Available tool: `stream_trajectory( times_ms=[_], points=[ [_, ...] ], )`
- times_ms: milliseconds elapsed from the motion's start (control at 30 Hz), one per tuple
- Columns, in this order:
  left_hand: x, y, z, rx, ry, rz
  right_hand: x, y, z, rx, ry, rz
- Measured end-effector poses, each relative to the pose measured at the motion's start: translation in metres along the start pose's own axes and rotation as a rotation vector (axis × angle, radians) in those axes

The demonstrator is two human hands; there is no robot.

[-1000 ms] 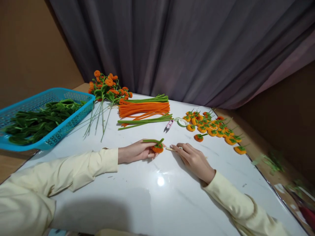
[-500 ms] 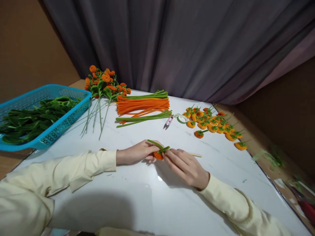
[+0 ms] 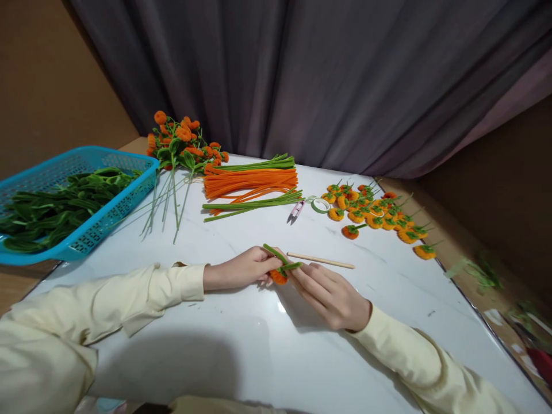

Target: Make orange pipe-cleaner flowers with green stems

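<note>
Between my two hands is an orange pipe-cleaner flower point(image 3: 278, 277) with two green pipe-cleaner ends point(image 3: 276, 253) crossing on top of it. My left hand point(image 3: 250, 268) is closed on the flower from the left, thumb on top and the other fingers partly hidden. From the right, the fingertips of my right hand point(image 3: 330, 290) pinch the green pipe cleaner where it meets the flower. Just beyond my right hand a thin wooden stick point(image 3: 321, 260) lies on the white table point(image 3: 259, 345).
A blue basket point(image 3: 81, 247) of green leaves stands left, near stemmed orange flowers point(image 3: 183, 135). Orange pipe cleaners point(image 3: 250, 183) and green ones point(image 3: 254, 203) lie at the back. Pink snips point(image 3: 296, 211), a tape roll point(image 3: 320, 205) and several flower heads point(image 3: 371, 213) are at right.
My right hand has shifted slightly right and down, so more of the wooden stick shows behind it. The green ends over the flower have changed angle a little. Both hands keep their grip.
</note>
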State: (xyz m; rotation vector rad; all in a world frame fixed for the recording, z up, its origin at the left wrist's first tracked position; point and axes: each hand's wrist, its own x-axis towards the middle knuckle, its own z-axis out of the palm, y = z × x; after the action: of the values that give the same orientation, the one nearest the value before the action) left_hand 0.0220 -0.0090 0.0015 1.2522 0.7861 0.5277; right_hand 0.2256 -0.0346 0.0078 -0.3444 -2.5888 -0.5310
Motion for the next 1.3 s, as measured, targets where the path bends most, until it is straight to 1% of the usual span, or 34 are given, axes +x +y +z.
stream_trajectory(
  times_ms=[133, 233, 333, 467, 667, 767, 833, 900, 933, 1033, 1100, 1200, 1300],
  points=[
    [0.001, 0.000, 0.001, 0.015, -0.001, 0.000, 0.002, 0.001, -0.001, -0.031, 0.004, -0.034],
    [0.002, -0.001, 0.001, 0.016, 0.017, -0.009, 0.003, 0.001, -0.002, -0.010, 0.012, -0.046],
    [0.002, -0.002, 0.001, 0.012, 0.020, -0.013, 0.003, 0.001, -0.002, 0.032, 0.021, -0.030],
    [0.001, -0.002, 0.000, 0.027, 0.008, 0.018, 0.003, 0.000, -0.001, 0.088, 0.037, -0.005],
    [-0.002, 0.001, 0.002, -0.026, 0.036, 0.039, 0.003, -0.001, 0.001, 0.155, 0.094, 0.090],
    [-0.003, 0.002, 0.002, -0.058, 0.025, 0.019, 0.002, 0.000, 0.002, 0.201, 0.107, 0.075],
    [-0.003, 0.002, 0.001, -0.093, -0.017, 0.005, 0.002, 0.001, 0.001, 0.188, 0.097, 0.037],
    [-0.002, 0.001, -0.001, -0.165, -0.082, -0.024, 0.002, 0.002, 0.000, 0.143, 0.080, -0.002],
    [-0.002, 0.001, -0.003, -0.217, -0.127, -0.055, 0.002, 0.002, -0.001, 0.121, 0.074, -0.014],
    [0.001, 0.001, -0.009, -0.387, -0.271, -0.216, 0.003, 0.003, -0.004, 0.087, 0.072, -0.044],
    [0.003, 0.001, -0.012, -0.485, -0.342, -0.297, 0.004, 0.003, -0.006, 0.089, 0.089, -0.058],
    [0.003, 0.001, -0.013, -0.614, -0.385, -0.332, 0.006, 0.003, -0.008, 0.088, 0.113, -0.062],
    [0.003, 0.000, -0.012, -0.688, -0.376, -0.322, 0.005, 0.003, -0.008, 0.090, 0.112, -0.062]
  ],
)
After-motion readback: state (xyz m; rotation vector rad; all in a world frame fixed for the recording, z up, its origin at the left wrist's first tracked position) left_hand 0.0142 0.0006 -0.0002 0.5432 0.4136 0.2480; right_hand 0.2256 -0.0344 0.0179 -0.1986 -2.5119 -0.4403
